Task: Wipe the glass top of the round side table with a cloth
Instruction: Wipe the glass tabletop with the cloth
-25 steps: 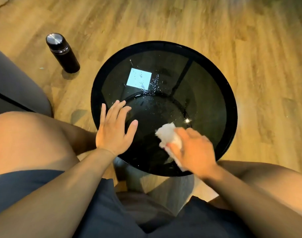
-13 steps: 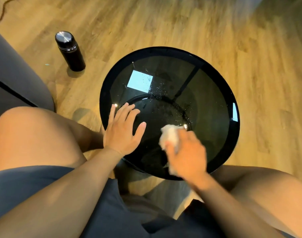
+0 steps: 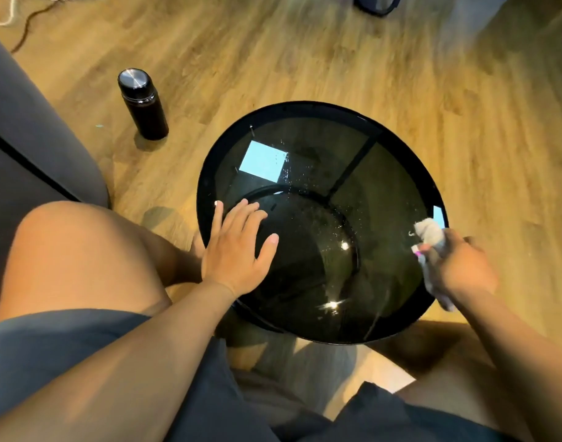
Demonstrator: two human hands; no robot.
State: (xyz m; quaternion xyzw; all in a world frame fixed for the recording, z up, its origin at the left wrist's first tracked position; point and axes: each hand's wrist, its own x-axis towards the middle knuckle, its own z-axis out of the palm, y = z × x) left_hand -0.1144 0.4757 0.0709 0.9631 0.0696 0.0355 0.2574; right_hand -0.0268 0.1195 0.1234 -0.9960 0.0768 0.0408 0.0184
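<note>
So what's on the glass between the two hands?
In the head view, only dark glass top with tiny droplets and light glints lies between the left hand and the right hand gripping the cloth.

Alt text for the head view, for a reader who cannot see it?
A seated person's right hand wipes a white cloth along the right edge of a round black glass side table; the left hand rests flat on the glass. A black flask stands on the wood floor.

1. Open across the far and middle glass of the desk (image 3: 385,186); nothing standing there.
2. Blocked at the near-left rim by the left hand (image 3: 238,253), lying flat.
3. Blocked at the right rim by the right hand (image 3: 458,266) with cloth (image 3: 429,232).
4. Hemmed near by both knees.
5. Off left: bottle (image 3: 144,105) on the floor, sofa (image 3: 27,135) beyond.
</note>
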